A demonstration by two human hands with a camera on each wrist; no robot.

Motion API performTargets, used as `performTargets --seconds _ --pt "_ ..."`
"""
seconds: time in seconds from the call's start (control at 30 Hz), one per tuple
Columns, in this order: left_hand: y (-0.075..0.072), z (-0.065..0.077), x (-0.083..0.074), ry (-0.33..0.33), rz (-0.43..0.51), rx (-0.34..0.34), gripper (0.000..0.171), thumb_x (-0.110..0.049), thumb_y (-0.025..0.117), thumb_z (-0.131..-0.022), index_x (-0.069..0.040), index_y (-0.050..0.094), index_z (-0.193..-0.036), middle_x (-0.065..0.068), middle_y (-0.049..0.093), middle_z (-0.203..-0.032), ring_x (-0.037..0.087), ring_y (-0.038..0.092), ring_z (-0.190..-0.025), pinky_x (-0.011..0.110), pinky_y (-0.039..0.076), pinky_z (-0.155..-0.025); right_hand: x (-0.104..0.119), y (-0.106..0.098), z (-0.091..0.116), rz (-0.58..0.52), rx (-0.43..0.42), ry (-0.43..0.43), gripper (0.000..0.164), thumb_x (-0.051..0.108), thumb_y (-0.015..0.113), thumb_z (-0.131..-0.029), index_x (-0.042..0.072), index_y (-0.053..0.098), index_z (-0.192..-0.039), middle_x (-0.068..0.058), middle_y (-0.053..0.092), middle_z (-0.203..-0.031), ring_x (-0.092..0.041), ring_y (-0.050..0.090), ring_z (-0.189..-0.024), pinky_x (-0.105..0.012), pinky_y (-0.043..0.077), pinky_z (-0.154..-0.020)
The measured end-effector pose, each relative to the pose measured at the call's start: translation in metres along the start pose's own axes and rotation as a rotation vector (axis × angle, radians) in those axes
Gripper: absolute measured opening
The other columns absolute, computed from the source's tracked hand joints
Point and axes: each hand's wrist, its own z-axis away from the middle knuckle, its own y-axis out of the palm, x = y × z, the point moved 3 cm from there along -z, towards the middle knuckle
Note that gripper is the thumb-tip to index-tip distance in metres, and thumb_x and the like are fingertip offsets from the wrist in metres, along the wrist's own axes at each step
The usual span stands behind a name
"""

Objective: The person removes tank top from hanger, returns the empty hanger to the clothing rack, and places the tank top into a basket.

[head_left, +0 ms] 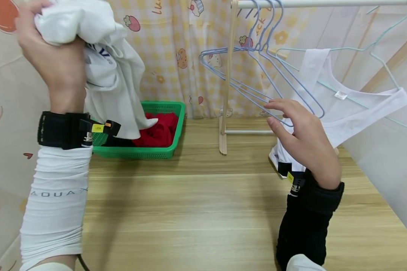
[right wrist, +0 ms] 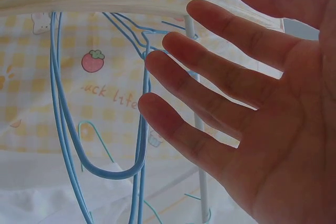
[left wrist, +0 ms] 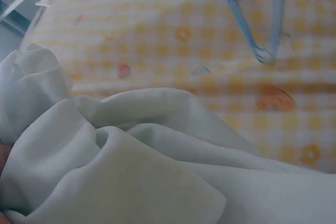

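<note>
My left hand [head_left: 54,62], raised at the upper left in the head view, grips a bunched white garment [head_left: 117,86] with dark lettering. The garment's lower part hangs loose in front of a green basket. Its folds [left wrist: 126,177] fill the lower half of the left wrist view. Beside several blue hangers [right wrist: 113,175] on a rack is my right hand [head_left: 305,139], fingers extended and nothing held in it. In the right wrist view the fingertips overlap the hangers, and I cannot tell whether they touch.
The green basket [head_left: 135,152] holds red cloth [head_left: 162,130] and something dark. On the right, a white sleeveless top [head_left: 346,130] hangs from a teal hanger [head_left: 381,62]. The rack has a wooden post [head_left: 229,75] and white top bar [head_left: 325,3]. A patterned curtain [head_left: 169,45] stands behind.
</note>
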Motion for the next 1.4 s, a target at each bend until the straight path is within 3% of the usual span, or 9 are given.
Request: performTargets --seconds 0.2,0.4,0.57,0.67,0.77,0.97,1.17,1.3,1.4 --pt "-0.017 0.009 0.066 -0.15 -0.464 0.1 0.029 -0.013 0.068 -0.089 -0.036 0.071 -0.106 -0.021 0.047 -0.105 -0.006 0.045 -0.104 0.022 0.036 -0.099 -0.001 -0.001 0.0 -0.004 0.005 0.008 0.034 0.016 0.063 -0.11 0.007 0.068 -0.142 -0.011 0.069 -0.144 -0.027 0.063 -0.129 -0.027 0.043 -0.102" --pt "-0.032 0.018 0.132 -0.213 -0.644 0.232 0.034 -0.007 0.065 -0.09 -0.022 0.07 -0.119 -0.019 0.037 -0.108 -0.003 0.038 -0.103 0.021 0.036 -0.096 -0.003 -0.003 0.0 -0.009 0.008 0.006 0.034 0.015 0.063 -0.11 0.007 0.068 -0.142 -0.011 0.068 -0.146 -0.027 0.061 -0.133 -0.02 0.041 -0.102" --pt "-0.042 0.031 0.17 -0.259 -0.765 0.426 0.046 -0.004 0.061 -0.094 -0.002 0.06 -0.139 0.01 0.046 -0.134 0.024 0.047 -0.123 0.038 0.044 -0.108 -0.005 -0.001 -0.001 -0.012 0.01 0.007 0.034 0.016 0.062 -0.11 0.007 0.068 -0.143 -0.014 0.068 -0.145 -0.03 0.061 -0.133 -0.024 0.042 -0.103" --pt "-0.048 0.04 0.188 -0.296 -0.818 0.581 0.054 -0.003 0.057 -0.095 0.006 0.049 -0.147 0.036 0.035 -0.151 0.048 0.041 -0.135 0.056 0.042 -0.114 -0.004 0.0 -0.001 -0.009 0.012 0.005 0.034 0.016 0.062 -0.11 0.007 0.068 -0.143 -0.012 0.068 -0.145 -0.029 0.061 -0.133 -0.023 0.042 -0.103" --pt "-0.056 0.048 0.203 -0.341 -0.858 0.719 0.058 -0.003 0.054 -0.095 0.013 0.04 -0.149 0.048 0.029 -0.153 0.061 0.034 -0.139 0.065 0.037 -0.114 -0.002 0.0 -0.001 -0.006 0.015 0.005 0.034 0.017 0.062 -0.11 0.007 0.068 -0.143 -0.011 0.068 -0.145 -0.028 0.061 -0.134 -0.022 0.041 -0.103" --pt "-0.07 0.054 0.223 -0.368 -0.963 1.037 0.057 -0.01 0.054 -0.103 0.026 0.037 -0.143 0.053 0.036 -0.145 0.07 0.03 -0.14 0.073 0.024 -0.122 -0.005 0.003 -0.001 -0.013 0.027 0.013 0.036 0.019 0.061 -0.111 0.007 0.067 -0.144 -0.015 0.066 -0.148 -0.032 0.061 -0.134 -0.026 0.043 -0.105" --pt "-0.082 0.058 0.234 -0.569 -1.058 1.417 0.08 -0.032 0.048 -0.111 0.026 0.017 -0.156 0.05 0.026 -0.154 0.062 0.035 -0.136 0.074 0.03 -0.121 -0.004 0.002 -0.001 -0.017 0.038 0.007 0.035 0.02 0.061 -0.112 0.009 0.068 -0.143 -0.014 0.065 -0.15 -0.032 0.061 -0.135 -0.028 0.042 -0.105" --pt "-0.086 0.063 0.24 -0.665 -1.075 1.577 0.089 -0.046 0.042 -0.112 0.026 0.014 -0.157 0.05 0.02 -0.159 0.061 0.031 -0.14 0.074 0.026 -0.125 -0.003 0.002 -0.001 -0.023 0.05 0.019 0.035 0.022 0.06 -0.112 0.01 0.068 -0.144 -0.012 0.064 -0.151 -0.033 0.061 -0.133 -0.036 0.044 -0.105" --pt "-0.085 0.069 0.241 -0.726 -1.088 1.638 0.096 -0.054 0.039 -0.112 0.024 0.012 -0.159 0.049 0.014 -0.163 0.063 0.023 -0.147 0.075 0.017 -0.127 -0.004 0.003 -0.001 -0.034 0.056 0.02 0.035 0.021 0.059 -0.112 0.01 0.068 -0.144 -0.014 0.063 -0.151 -0.036 0.061 -0.131 -0.044 0.044 -0.105"
